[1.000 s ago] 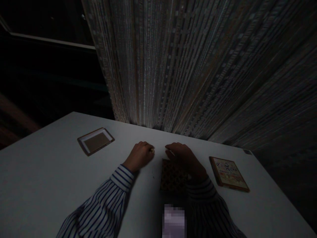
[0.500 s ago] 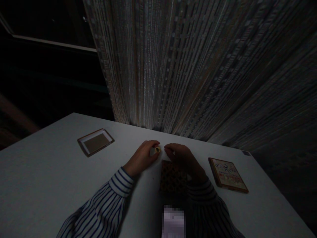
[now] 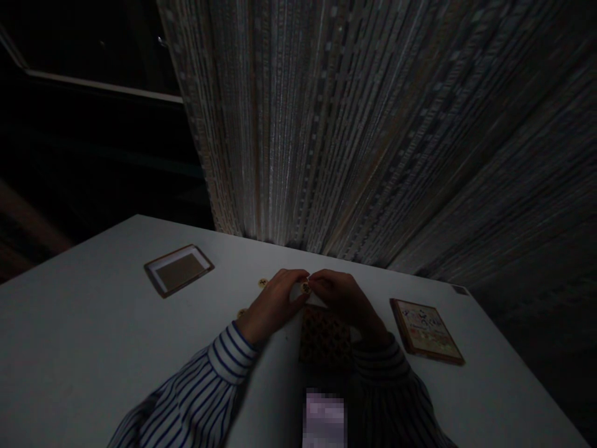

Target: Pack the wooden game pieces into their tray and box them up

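My left hand point(image 3: 275, 303) is closed, its thumb and fingers pinching a small round game piece point(image 3: 305, 287), pale yellow with a dark mark. My right hand point(image 3: 342, 295) is closed too, with its fingertips bunched at the upper right edge of that piece. What they hold, if anything, is too dark to tell. Two similar yellow discs lie left of my left hand: one disc point(image 3: 263, 283) beyond the knuckles, another disc point(image 3: 242, 313) partly covered by the wrist. Below the right hand, a dark brown patterned square point(image 3: 324, 339) sits in shadow, perhaps a tray of round pieces.
On the left of the white table point(image 3: 84, 323) lies a shallow brown-rimmed tray or lid point(image 3: 181, 270). A flat brown box or lid with a printed picture point(image 3: 426, 330) lies on the right. A small dark card point(image 3: 461, 290) is near the far right corner. A curtain point(image 3: 303, 124) hangs behind.
My left hand has shifted right with the round game piece, and its fingertips now meet those of my right hand. Two discs that were hidden by the left hand and sleeve now show.
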Demonstrator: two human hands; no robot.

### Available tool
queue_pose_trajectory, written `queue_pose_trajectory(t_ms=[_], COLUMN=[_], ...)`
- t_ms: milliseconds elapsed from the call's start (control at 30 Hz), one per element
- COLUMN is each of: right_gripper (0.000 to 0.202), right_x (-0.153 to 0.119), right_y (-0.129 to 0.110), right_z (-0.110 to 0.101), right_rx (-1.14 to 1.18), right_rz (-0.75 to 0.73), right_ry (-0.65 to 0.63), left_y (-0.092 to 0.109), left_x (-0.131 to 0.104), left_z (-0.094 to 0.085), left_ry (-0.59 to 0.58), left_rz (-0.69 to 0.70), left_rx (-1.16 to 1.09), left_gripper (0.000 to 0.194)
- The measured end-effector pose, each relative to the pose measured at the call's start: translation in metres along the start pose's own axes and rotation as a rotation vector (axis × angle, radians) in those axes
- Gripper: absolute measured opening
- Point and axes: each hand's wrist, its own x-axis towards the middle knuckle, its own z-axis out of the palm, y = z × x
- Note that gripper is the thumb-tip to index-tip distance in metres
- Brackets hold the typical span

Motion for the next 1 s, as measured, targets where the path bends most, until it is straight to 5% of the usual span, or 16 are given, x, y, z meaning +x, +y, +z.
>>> queue_pose_trajectory(t_ms=[467,1000], right_gripper=[0.015,0.023], right_x=[-0.001,-0.01], right_y=[0.0,-0.002], right_z=[-0.006,-0.012], right_rx=[-0.009,-0.183], right_rz=[0.011,-0.192], right_ry=[0.1,-0.048], left_y=[0.003,0.004], left_x=[0.009,0.011], left_z=[-0.007,-0.004], left_ry=[-0.05,-0.014], left_rz=[-0.496,-0.558], left_rx=[-0.573,-0.681], left_gripper=[0.028,0.025])
